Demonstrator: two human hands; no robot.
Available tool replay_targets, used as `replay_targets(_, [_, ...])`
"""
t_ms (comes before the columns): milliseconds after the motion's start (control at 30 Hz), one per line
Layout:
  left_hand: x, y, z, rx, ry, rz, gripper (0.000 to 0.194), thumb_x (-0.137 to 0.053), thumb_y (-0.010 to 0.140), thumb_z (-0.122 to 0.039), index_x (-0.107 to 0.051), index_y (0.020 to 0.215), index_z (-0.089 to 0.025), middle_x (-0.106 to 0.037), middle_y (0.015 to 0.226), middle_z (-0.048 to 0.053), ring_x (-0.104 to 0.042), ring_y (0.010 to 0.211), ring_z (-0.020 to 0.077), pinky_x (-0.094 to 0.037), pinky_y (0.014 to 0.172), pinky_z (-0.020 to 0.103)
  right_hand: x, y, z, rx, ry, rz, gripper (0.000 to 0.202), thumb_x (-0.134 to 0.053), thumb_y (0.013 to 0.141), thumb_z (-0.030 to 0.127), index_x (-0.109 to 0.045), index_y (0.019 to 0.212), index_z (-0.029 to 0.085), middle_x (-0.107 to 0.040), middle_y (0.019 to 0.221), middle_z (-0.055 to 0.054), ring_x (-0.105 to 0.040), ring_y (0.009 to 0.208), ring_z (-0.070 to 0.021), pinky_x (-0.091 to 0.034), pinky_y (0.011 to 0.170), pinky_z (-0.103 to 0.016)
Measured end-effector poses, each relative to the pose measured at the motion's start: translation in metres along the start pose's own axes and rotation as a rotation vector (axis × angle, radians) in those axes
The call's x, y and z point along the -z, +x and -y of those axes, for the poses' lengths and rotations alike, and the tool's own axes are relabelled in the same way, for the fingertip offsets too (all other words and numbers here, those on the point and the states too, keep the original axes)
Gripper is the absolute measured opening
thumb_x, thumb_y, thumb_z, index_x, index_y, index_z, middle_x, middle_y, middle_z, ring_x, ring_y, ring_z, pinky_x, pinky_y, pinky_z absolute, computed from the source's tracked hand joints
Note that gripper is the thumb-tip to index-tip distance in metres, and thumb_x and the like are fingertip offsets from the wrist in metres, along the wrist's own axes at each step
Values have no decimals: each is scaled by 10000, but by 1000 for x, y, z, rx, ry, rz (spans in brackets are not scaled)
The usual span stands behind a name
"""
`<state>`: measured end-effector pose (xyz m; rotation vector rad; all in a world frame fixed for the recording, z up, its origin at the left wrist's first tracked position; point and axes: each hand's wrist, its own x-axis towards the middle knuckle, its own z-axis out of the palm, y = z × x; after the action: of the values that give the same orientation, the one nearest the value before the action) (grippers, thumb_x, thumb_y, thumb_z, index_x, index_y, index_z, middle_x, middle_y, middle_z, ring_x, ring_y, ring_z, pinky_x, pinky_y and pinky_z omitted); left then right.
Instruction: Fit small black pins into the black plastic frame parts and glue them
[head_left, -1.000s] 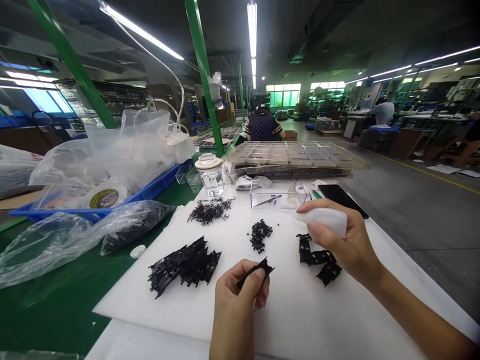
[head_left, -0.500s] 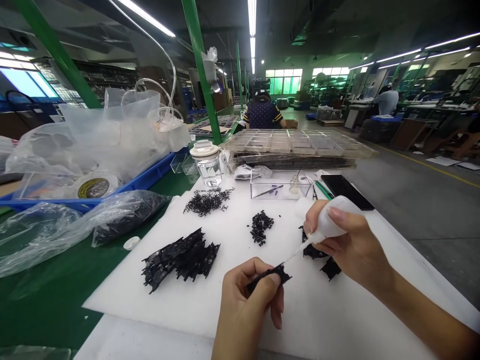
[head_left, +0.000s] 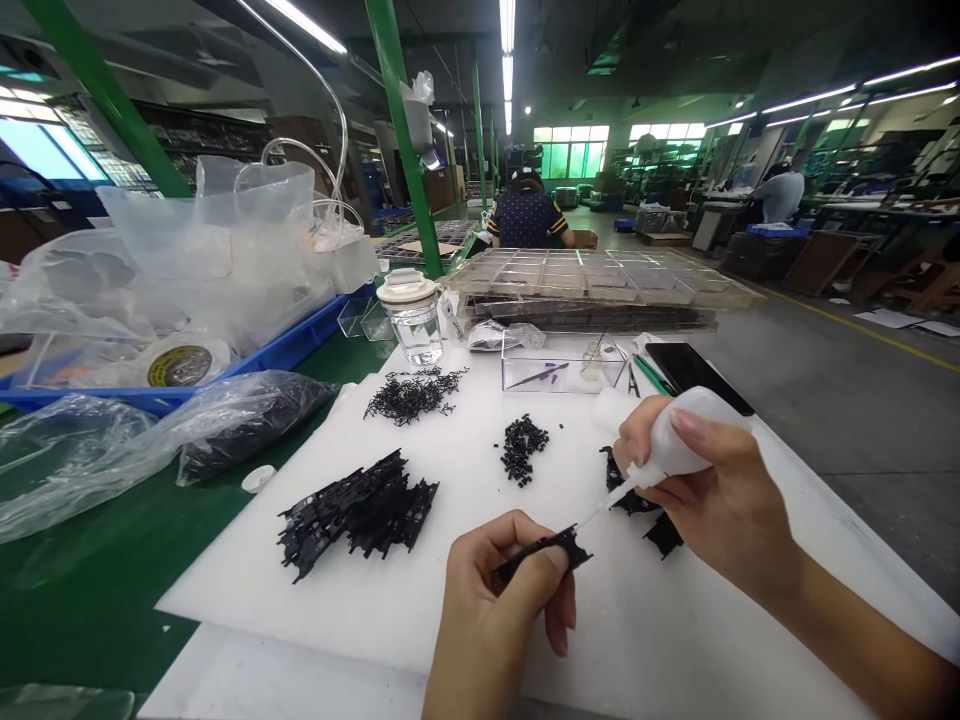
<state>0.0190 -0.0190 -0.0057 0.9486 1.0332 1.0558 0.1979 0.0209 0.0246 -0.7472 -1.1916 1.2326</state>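
Observation:
My left hand (head_left: 510,590) pinches a small black plastic part (head_left: 576,549) between thumb and fingers, low in the centre. A white squeeze bottle (head_left: 686,430) is gripped in my right hand (head_left: 720,480). Its thin nozzle points down-left, the tip at or just above the upper edge of the black part; contact is too small to tell. On the white foam sheet (head_left: 480,460) lie a heap of flat black parts (head_left: 356,510), a pile of tiny black pieces (head_left: 523,450) and a pile of thin black pieces (head_left: 412,395). More black parts (head_left: 664,535) lie partly behind my right hand.
Farther back are a lidded jar of clear liquid (head_left: 414,320), a clear box (head_left: 551,375), stacked clear trays (head_left: 592,280) and a phone (head_left: 697,375). Plastic bags fill a blue tray (head_left: 277,350) at left. A person (head_left: 527,212) sits beyond with back turned.
The camera view has shifted slightly. My right hand and the bottle appear a little farther right, and the black part in my left hand has shifted slightly right too. Both grips stay the same.

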Motion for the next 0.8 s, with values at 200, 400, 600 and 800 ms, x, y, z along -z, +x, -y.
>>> replay_targets(200, [0,1,0,22,-1,-8,227,-640,780,-291,-552,597,-189,-561,463,-23,-410,411,81,-264,479,247,-1,0,1,-27,-15,0,358,-602,907,477,-651,680,204,-364,571,21,-285,500,-114,-223,456,-267])
replay_targets(400, [0,1,0,18,0,-2,221,-643,773,-292,-543,603,-193,-550,458,-26,-414,422,86,-266,483,249,-3,-2,1,-45,-33,17,365,-603,909,488,-648,683,206,-356,574,28,-296,510,-106,-235,467,-258])
replay_targets(600, [0,2,0,6,-15,12,214,-641,777,-290,-549,610,-192,-544,454,-29,-409,419,86,-268,474,245,-3,-3,1,-49,-37,24,362,-599,914,476,-659,684,203,-374,583,24,-288,509,-101,-227,464,-257])
replay_targets(800, [0,1,-1,7,-7,11,211,-638,783,-281,-548,616,-190,-549,462,-28,-412,424,86,-276,482,242,-3,-2,1,-39,-37,33,357,-600,914,471,-665,692,197,-399,592,24,-288,506,-96,-230,459,-255])
